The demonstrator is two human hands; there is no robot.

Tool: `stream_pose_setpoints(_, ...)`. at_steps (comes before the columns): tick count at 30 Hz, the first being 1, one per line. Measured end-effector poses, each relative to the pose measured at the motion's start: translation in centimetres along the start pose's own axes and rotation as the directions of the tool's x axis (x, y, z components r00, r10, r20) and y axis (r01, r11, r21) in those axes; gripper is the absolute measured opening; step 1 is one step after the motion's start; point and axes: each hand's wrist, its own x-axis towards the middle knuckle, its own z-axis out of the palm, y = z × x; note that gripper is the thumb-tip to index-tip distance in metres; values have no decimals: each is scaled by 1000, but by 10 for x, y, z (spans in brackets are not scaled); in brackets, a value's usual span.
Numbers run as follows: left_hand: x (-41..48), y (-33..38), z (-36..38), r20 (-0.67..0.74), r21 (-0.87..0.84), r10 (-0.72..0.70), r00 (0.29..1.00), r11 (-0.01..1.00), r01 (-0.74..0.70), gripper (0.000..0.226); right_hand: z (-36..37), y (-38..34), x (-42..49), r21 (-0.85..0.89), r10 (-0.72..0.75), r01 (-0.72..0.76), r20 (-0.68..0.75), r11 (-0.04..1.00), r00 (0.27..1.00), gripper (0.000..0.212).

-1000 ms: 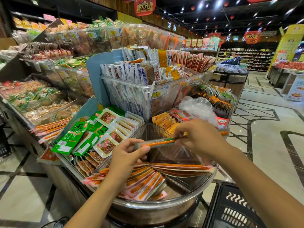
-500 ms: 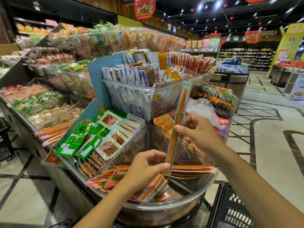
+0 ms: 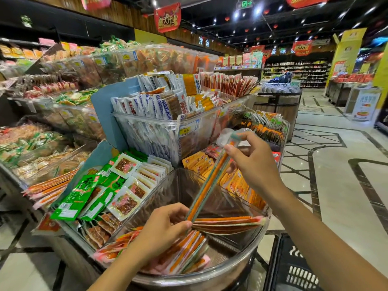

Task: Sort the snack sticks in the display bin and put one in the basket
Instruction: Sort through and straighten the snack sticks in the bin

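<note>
Stick [image 3: 210,179] held at both ends, up in the air over the display bin [image 3: 237,267]. It is a long, thin, flat pack with an orange core under clear glossy film and pale edges, and it tilts steeply with its top leaning right. My right hand [image 3: 249,162] pinches the top end between thumb and curled fingers. My left hand [image 3: 165,225] pinches the bottom end, knuckles toward me.

The bin is round, with clear plastic walls and a smooth metal rim. Under the left hand lies a loose pile of sticks [image 3: 184,255], fanned and overlapping. To the right, a neater flat stack [image 3: 226,224] lies crosswise against the wall.

The basket [image 3: 294,267] is black slotted plastic, low at right, just beside the bin and under my right forearm. I cannot tell what is in it.

Green packets [image 3: 77,196], shiny and rectangular, lie in the next compartment to the left. The floor [image 3: 346,185] is polished pale stone with dark inlaid lines.
</note>
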Motion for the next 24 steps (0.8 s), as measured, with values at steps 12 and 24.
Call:
stream_pose_setpoints(12,14,9,1,-159,476,88,983,879,-2,28,-26,29,-9,-117,-49,26,-195,993,980,8)
stream_pose_setpoints(24,77,-15,13,12,833,-20,1000,553,1,23,-32,71,-39,-385,83,-78,-4,920,997,39)
